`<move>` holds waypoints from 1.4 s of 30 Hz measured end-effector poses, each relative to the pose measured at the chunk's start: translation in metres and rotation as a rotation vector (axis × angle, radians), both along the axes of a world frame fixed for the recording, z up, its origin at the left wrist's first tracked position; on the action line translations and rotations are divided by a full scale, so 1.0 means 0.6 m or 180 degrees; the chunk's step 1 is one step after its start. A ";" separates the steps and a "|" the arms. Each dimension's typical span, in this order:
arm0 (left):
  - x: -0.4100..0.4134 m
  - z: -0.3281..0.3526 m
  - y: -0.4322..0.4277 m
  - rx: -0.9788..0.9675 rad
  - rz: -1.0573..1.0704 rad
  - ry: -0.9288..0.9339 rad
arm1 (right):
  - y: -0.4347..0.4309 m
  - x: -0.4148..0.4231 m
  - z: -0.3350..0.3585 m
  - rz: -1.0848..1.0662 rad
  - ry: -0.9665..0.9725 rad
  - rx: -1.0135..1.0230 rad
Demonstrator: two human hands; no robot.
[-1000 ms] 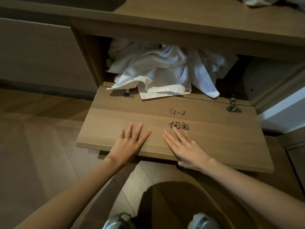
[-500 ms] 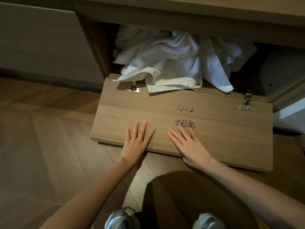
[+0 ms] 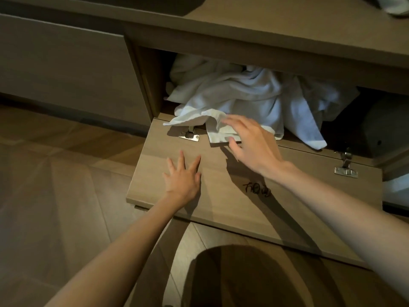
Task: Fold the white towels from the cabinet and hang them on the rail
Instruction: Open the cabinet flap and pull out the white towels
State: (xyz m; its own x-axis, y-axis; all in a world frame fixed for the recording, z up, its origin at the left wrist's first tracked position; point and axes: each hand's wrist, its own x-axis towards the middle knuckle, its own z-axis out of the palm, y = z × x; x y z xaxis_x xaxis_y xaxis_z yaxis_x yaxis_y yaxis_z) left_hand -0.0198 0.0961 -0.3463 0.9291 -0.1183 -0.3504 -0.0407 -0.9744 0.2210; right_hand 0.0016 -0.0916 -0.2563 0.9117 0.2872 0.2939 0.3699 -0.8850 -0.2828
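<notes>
Seen from above, a person's two bare forearms stretch forward toward a low, tan wooden cabinet (image 3: 265, 56) whose flap door (image 3: 287, 207) lies folded down and open over a brown wood-plank floor (image 3: 55, 196). The left hand (image 3: 182, 180) lies palm down on the door's inner face, wrist straight, fingers straight and spread, holding nothing. The right hand (image 3: 250, 145) is extended further, raised above the door with the wrist slightly bent; its fingers are loosely spread and a little curved over the front hem of a crumpled heap of white towels (image 3: 254, 94). The hand is blurred, so contact with the cloth cannot be told, and it grips nothing. The towels fill the open compartment, with one corner spilling over the sill onto the door beside a small silver metal hinge (image 3: 189, 136). A second silver hinge (image 3: 345, 170) sits at the door's right end. Black handwritten marks (image 3: 256, 189) show on the door beneath the right forearm.
</notes>
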 end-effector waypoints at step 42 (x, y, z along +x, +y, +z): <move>0.085 0.131 -0.045 -0.1138 -0.0755 -0.1223 | -0.084 -0.017 0.036 -0.0097 -0.1083 0.0163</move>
